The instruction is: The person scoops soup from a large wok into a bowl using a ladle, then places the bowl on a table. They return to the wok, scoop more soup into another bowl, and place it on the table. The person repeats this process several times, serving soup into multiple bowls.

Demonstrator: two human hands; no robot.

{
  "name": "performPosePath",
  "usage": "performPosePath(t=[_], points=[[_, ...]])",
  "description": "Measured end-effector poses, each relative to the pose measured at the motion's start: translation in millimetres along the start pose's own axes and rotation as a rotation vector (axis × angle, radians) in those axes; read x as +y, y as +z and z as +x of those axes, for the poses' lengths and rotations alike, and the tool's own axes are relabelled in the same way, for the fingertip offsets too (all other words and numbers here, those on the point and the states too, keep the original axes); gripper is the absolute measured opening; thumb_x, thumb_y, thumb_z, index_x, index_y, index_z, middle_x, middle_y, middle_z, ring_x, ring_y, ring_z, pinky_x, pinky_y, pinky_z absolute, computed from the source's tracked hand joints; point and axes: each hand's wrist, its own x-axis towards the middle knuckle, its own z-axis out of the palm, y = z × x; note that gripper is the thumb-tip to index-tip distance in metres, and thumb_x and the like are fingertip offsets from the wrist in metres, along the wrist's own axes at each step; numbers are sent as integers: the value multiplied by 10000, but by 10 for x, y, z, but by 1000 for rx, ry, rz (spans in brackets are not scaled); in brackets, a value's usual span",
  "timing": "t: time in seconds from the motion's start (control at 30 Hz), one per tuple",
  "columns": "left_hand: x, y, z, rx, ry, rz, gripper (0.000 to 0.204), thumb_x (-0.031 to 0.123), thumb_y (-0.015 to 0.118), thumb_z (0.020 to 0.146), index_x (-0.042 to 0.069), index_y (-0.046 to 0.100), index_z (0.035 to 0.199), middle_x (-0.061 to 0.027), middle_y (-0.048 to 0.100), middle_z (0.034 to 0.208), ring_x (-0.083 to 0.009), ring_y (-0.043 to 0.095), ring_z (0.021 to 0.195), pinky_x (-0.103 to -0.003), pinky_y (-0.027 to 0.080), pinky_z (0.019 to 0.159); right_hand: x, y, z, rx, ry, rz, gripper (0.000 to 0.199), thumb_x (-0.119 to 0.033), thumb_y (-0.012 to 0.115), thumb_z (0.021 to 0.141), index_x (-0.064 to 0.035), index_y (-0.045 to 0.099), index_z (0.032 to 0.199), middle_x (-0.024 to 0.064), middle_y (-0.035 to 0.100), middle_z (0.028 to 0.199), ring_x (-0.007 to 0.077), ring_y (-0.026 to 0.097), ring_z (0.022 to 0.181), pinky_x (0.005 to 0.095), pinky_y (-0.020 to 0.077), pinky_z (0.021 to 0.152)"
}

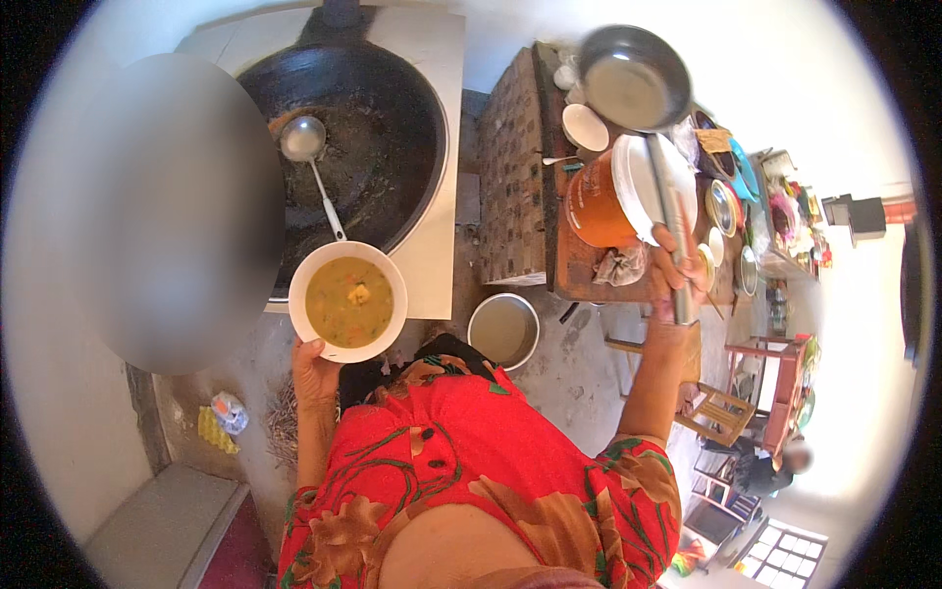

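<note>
My left hand (312, 373) grips the lower left rim of a white bowl (297, 312), its thumb on the edge. The bowl holds yellowish-green soup (339, 299) with a pale yellow lump floating in it. My right hand (679, 270) is closed round the metal handle of a round, flat-bottomed, long-handled pan (636, 90), raised in front of the table; no food shows in it. Beyond the bowl, a metal ladle (303, 139) lies in a large dark wok (392, 108), its handle pointing toward the bowl.
The wok sits in a pale stove top (437, 265). On the right, a wooden table (579, 280) carries an orange-and-white bucket (594, 201), a small white bowl (585, 128) and dishes. A metal basin (503, 331) stands on the floor. Another person (760, 473) is at the far right.
</note>
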Motion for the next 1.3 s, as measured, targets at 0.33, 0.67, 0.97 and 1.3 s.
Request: performPosePath(t=[0.33, 0.67, 0.97, 1.3], points=[[-20, -24, -85, 6, -6, -35, 557, 63, 625, 695, -47, 466, 1217, -138, 570, 1166, -246, 557, 1083, -383, 429, 962, -1034, -623, -409, 493, 119, -546, 692, -4, 466, 767, -49, 221, 1413, 133, 452, 881, 112, 453, 518, 207, 368, 321], [-180, 9, -159, -24, -49, -41, 539, 49, 629, 681, -33, 495, 1197, -115, 594, 1127, -221, 568, 1056, -357, 431, 952, -1633, -1754, 319, 785, 548, -699, 257, -125, 515, 821, 59, 530, 1001, 164, 579, 672, 152, 520, 456, 220, 356, 305], [-205, 3, -212, 19, -24, -9, 521, 81, 626, 688, -39, 502, 1181, -123, 595, 1121, -226, 576, 1037, -365, 435, 943, -1546, -1843, 471, 815, 741, -457, 133, -91, 498, 802, 31, 515, 852, 169, 566, 619, 155, 481, 399, 234, 340, 285], [-164, -54, -121, 16, 48, 78, 618, 133, 616, 713, -41, 415, 1271, -165, 521, 1239, -282, 513, 1149, -418, 403, 1000, -1130, -2122, 752, 645, 644, 103, 159, -31, 494, 783, 71, 378, 821, 105, 425, 687, 143, 459, 499, 209, 305, 353]])
